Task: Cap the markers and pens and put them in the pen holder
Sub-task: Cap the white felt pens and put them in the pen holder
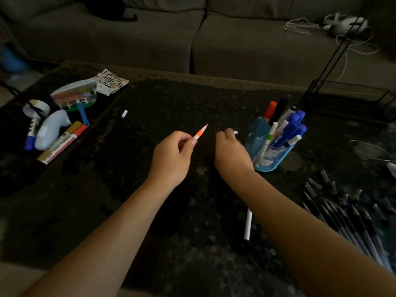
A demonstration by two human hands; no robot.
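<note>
My left hand (173, 155) grips an uncapped orange marker (201, 132), its tip pointing up and to the right. My right hand (230, 151) is closed around a small white cap (235, 132) whose end sticks out past the fingers. The two hands are a little apart above the dark table. Just right of my right hand stands the blue translucent pen holder (267, 161), filled with several capped markers and pens. Another white cap (124, 114) lies alone further left. A white pen (248, 225) lies beside my right forearm.
Several black pens (347, 211) lie in a pile at the right. A clutter of markers, tape, a white bottle and a paint set (62, 123) sits at the left. A black wire rack (351, 99) stands at the back right. A grey sofa (192, 39) runs behind the table.
</note>
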